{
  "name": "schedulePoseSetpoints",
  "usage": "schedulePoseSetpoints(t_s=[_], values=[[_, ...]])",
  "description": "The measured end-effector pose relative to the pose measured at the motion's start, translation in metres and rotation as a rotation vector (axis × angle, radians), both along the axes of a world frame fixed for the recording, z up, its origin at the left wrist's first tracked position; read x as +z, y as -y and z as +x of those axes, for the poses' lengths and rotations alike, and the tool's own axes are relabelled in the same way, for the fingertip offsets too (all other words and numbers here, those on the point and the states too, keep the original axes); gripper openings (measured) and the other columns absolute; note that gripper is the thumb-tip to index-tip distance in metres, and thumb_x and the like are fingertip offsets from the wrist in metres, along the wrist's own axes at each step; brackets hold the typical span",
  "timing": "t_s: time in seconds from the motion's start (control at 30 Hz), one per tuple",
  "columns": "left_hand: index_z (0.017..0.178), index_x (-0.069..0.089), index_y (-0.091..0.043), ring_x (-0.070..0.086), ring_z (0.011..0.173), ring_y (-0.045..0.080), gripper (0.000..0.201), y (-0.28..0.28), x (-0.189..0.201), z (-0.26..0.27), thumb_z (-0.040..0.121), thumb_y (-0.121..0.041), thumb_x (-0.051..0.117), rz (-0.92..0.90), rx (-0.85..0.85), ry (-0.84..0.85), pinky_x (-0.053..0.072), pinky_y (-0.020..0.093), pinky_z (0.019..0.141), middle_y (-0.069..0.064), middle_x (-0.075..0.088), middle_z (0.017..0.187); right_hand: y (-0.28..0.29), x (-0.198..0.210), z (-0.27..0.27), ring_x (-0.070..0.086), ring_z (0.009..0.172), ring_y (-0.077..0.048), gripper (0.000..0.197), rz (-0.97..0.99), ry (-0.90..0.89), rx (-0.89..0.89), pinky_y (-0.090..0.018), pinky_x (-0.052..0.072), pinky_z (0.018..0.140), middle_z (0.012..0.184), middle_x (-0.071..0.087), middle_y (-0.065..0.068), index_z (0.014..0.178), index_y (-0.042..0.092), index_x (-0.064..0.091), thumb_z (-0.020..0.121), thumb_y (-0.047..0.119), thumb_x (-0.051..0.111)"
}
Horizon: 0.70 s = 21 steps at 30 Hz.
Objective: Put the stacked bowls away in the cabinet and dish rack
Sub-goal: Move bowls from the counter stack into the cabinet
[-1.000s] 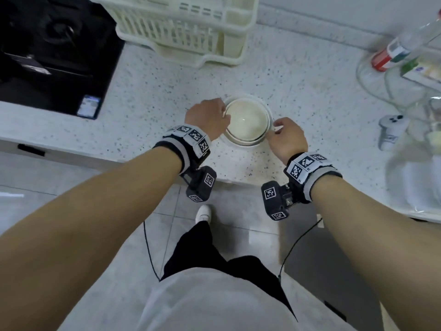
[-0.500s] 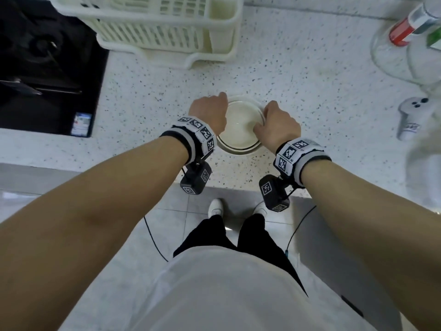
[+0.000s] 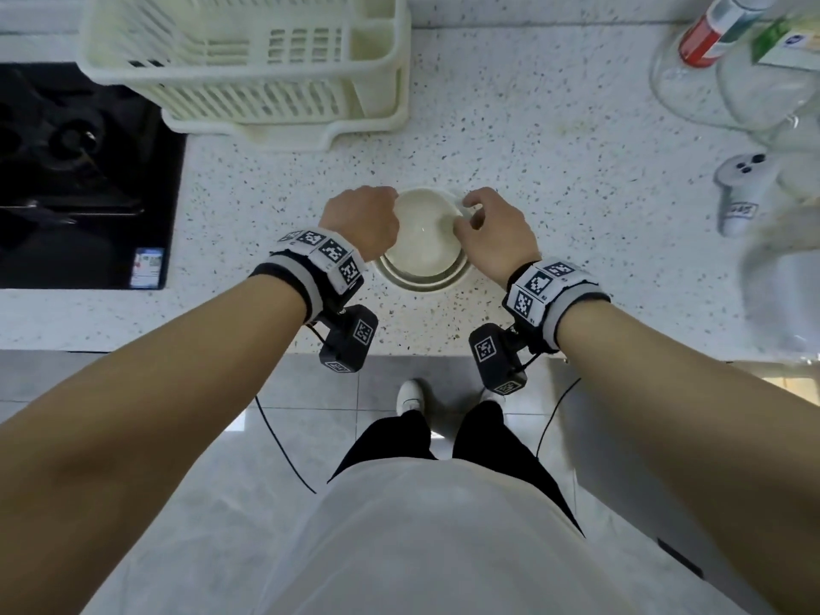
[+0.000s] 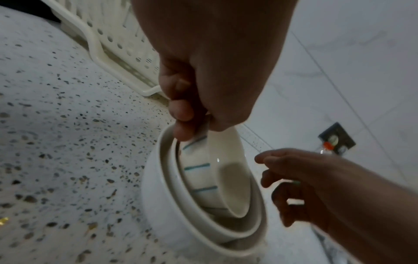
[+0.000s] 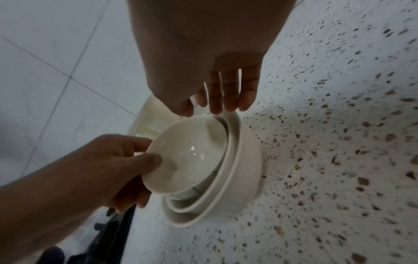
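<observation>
Left hand: the left hand point(image 3: 361, 224) comes in over the counter edge, wrist bent down, thumb inside and fingers point(image 4: 181, 114) outside the near-left rim of the top bowl point(image 3: 423, 230); it pinches that rim.
Right hand: the right hand point(image 3: 494, 235) hovers at the right rim of the stack, fingers point(image 5: 228, 92) loosely extended and slightly spread, tips just over the rims; the wrist views show it holding nothing, and whether a fingertip touches a rim I cannot tell.
Top bowl: a small white bowl with blue stripes on its outer wall, tilted up on the side of the left-hand pinch, its far side still nested in the bowl beneath.
Stack: the stacked bowls point(image 4: 203, 214) sit on the speckled countertop point(image 3: 554, 126), directly under both hands; at least two larger white bowls point(image 5: 237, 160) lie beneath the striped one, rims concentric.
Edges: the counter's front edge runs just behind both wrists; floor tiles point(image 3: 222, 437) lie below it.
Room beyond the grip: bare speckled surface lies between the stack and the cream dish rack point(image 3: 248, 68), which stands well beyond the left hand's knuckles.
Left of the grip: a black hob point(image 3: 80, 179), well apart.
Right of the grip: a white controller point(image 3: 739, 193) and clear glass jars point(image 3: 754, 82), well apart from the right hand.
</observation>
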State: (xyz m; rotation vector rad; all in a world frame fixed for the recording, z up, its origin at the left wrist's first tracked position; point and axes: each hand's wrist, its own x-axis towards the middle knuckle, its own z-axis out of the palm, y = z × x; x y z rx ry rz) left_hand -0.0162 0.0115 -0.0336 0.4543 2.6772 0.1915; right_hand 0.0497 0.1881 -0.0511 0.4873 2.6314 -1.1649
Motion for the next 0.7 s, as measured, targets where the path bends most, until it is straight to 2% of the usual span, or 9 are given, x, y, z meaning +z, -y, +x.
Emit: schedulePoseSetpoints(t_s=[0.07, 0.17, 0.27, 0.33, 0.43, 0.53, 0.6, 0.7], values=[[0.106, 0.062, -0.009, 0.064, 0.057, 0.019, 0.027, 0.009, 0.009, 0.002, 0.090, -0.015, 0.042, 0.217, 0.173, 0.099, 0.054, 0.031, 0.059, 0.004, 0.068, 0.065, 0.001, 0.011, 0.005, 0.060, 0.098, -0.018, 0.041, -0.146, -0.089, -0.054, -0.042, 0.052, 0.093, 0.109, 0.060, 0.004, 0.130, 0.021, 0.051, 0.092, 0.037, 0.055], [0.090, 0.065, 0.006, 0.050, 0.037, 0.015, 0.025, 0.017, 0.025, 0.000, 0.087, -0.011, 0.047, 0.504, 0.400, 0.264, 0.042, 0.024, 0.044, 0.008, 0.064, 0.051, 0.005, 0.033, 0.012, 0.064, 0.103, -0.022, 0.045, -0.332, -0.137, -0.056, -0.043, 0.056, 0.091, 0.127, 0.053, 0.007, 0.137, 0.030, 0.044, 0.095, 0.039, 0.054], [0.078, 0.064, 0.004, 0.046, 0.038, 0.018, 0.021, 0.022, 0.043, 0.000, 0.085, -0.011, 0.051, 0.615, 0.516, 0.431, 0.032, 0.026, 0.042, 0.008, 0.060, 0.045, 0.010, 0.055, 0.017, 0.067, 0.098, -0.024, 0.046, -0.523, -0.076, -0.032, -0.044, 0.060, 0.086, 0.135, 0.047, 0.001, 0.142, 0.033, 0.037, 0.098, 0.037, 0.050], [0.075, 0.062, -0.001, 0.046, 0.041, 0.019, 0.018, 0.025, 0.052, 0.002, 0.084, -0.013, 0.053, 0.681, 0.521, 0.526, 0.031, 0.027, 0.045, 0.008, 0.059, 0.046, 0.015, 0.066, 0.019, 0.067, 0.093, -0.024, 0.044, -0.662, -0.036, -0.072, -0.045, 0.061, 0.084, 0.124, 0.050, 0.002, 0.143, 0.032, 0.035, 0.101, 0.037, 0.046], [0.080, 0.062, -0.003, 0.050, 0.045, 0.019, 0.021, 0.027, 0.059, 0.004, 0.087, -0.022, 0.055, 0.757, 0.527, 0.578, 0.033, 0.025, 0.047, 0.008, 0.061, 0.051, 0.022, 0.078, 0.020, 0.066, 0.086, -0.022, 0.035, -0.746, -0.029, -0.135, -0.042, 0.061, 0.075, 0.113, 0.051, 0.005, 0.136, 0.033, 0.039, 0.102, 0.042, 0.040], [0.094, 0.064, -0.002, 0.060, 0.051, 0.018, 0.036, 0.029, 0.064, 0.008, 0.093, -0.036, 0.051, 0.803, 0.544, 0.627, 0.039, 0.021, 0.046, 0.011, 0.070, 0.065, 0.025, 0.080, 0.022, 0.062, 0.062, -0.021, 0.032, -0.875, -0.005, -0.279, -0.034, 0.055, 0.059, 0.103, 0.055, -0.003, 0.126, 0.029, 0.048, 0.100, 0.044, 0.040], [0.101, 0.065, 0.000, 0.068, 0.062, 0.021, 0.048, 0.029, 0.064, 0.013, 0.095, -0.043, 0.046, 0.817, 0.532, 0.664, 0.043, 0.021, 0.049, 0.014, 0.075, 0.078, 0.022, 0.078, 0.025, 0.058, 0.053, -0.022, 0.032, -0.966, 0.021, -0.343, -0.031, 0.049, 0.057, 0.096, 0.059, -0.007, 0.119, 0.026, 0.055, 0.096, 0.046, 0.043], [0.111, 0.062, -0.006, 0.074, 0.078, 0.028, 0.056, 0.023, 0.058, 0.024, 0.095, -0.054, 0.038, 0.823, 0.479, 0.765, 0.048, 0.030, 0.063, 0.014, 0.076, 0.091, 0.019, 0.069, 0.036, 0.055, 0.057, -0.021, 0.032, -1.085, 0.019, -0.415, -0.029, 0.046, 0.058, 0.090, 0.062, -0.007, 0.112, 0.025, 0.060, 0.091, 0.043, 0.045]])
